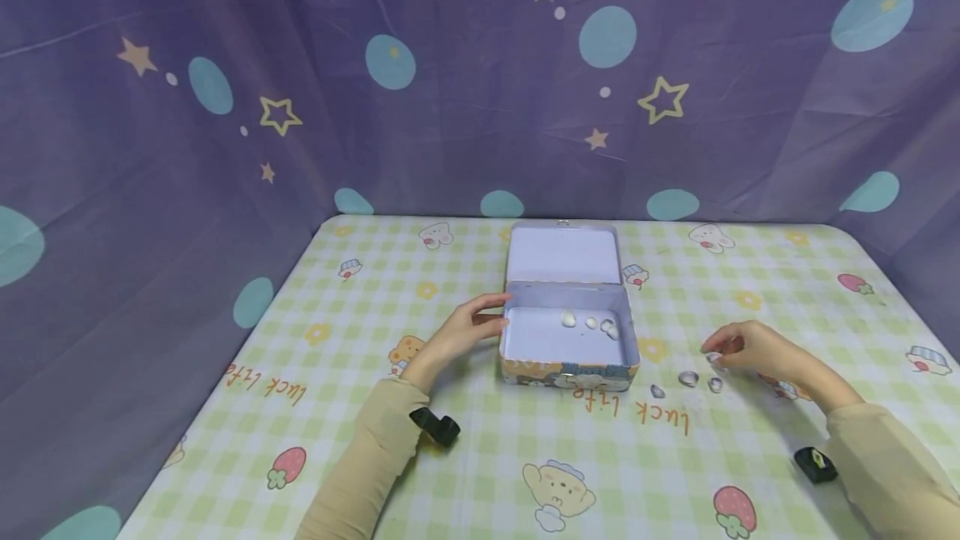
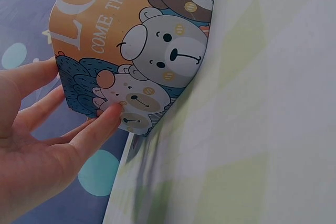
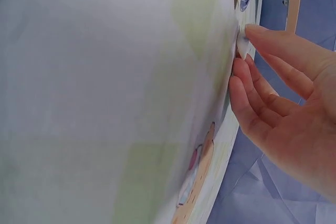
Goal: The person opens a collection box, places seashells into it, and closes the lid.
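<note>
The right hand (image 1: 765,357), right of centre in the frame, pinches one seashell (image 1: 713,357) between thumb and fingertips; the left hand (image 1: 457,333), fingers loosely extended, touches one open tin box (image 1: 532,344) near the centre. Picking up seems in hand; lifting calls for a secure pinch. Three loose seashells (image 1: 688,378) lie lower right; four boxed seashells (image 1: 568,319) sit inside.

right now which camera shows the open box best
The head view: it takes in the box, its raised lid and the small pale pieces inside. The left wrist view gives only a printed outer side, with the left hand at it. The right wrist view catches just parts of it at the top right.
</note>
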The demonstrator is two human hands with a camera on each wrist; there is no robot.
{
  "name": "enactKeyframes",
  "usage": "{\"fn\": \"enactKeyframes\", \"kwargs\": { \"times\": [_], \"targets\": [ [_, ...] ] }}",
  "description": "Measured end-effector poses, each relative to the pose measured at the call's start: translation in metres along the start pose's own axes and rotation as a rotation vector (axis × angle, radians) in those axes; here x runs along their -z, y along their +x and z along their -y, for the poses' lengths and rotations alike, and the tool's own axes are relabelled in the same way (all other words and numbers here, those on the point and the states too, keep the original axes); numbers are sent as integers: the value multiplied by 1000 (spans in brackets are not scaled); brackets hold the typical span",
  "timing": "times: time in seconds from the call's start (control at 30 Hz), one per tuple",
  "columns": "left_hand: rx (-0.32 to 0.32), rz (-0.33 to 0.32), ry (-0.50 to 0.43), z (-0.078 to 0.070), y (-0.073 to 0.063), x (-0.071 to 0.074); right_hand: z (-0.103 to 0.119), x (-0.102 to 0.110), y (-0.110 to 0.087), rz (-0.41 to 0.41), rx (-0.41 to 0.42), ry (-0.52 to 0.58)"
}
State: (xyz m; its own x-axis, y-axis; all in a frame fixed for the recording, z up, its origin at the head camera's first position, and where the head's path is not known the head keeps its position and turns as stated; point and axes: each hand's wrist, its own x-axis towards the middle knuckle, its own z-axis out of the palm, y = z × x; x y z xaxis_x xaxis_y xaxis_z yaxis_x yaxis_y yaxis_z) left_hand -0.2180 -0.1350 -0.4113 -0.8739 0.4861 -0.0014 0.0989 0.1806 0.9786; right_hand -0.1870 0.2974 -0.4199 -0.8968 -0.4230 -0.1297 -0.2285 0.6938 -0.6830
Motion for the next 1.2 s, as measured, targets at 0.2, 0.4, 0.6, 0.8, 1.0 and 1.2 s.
{"fn": "enactKeyframes", "kwargs": {
  "times": [0.2, 0.4, 0.6, 0.8, 1.0, 1.2],
  "targets": [
    [2, 0, -2, 0, -1, 0, 1, -1, 0, 11, -2, -3],
    [-7, -6, -1, 0, 0, 0, 0, 0, 2, 38, -17, 5],
    [-17, -3, -1, 0, 1, -1, 0, 0, 3, 43, -1, 11],
    [-23, 2, -5, 2, 1, 0, 2, -1, 3, 37, 8, 4],
    [-16, -6, -3, 2, 1, 0, 1, -1, 3, 43, -14, 22],
    [-12, 5, -11, -7, -2, -1, 2, -1, 2, 38, -28, 33]
  ]
}}
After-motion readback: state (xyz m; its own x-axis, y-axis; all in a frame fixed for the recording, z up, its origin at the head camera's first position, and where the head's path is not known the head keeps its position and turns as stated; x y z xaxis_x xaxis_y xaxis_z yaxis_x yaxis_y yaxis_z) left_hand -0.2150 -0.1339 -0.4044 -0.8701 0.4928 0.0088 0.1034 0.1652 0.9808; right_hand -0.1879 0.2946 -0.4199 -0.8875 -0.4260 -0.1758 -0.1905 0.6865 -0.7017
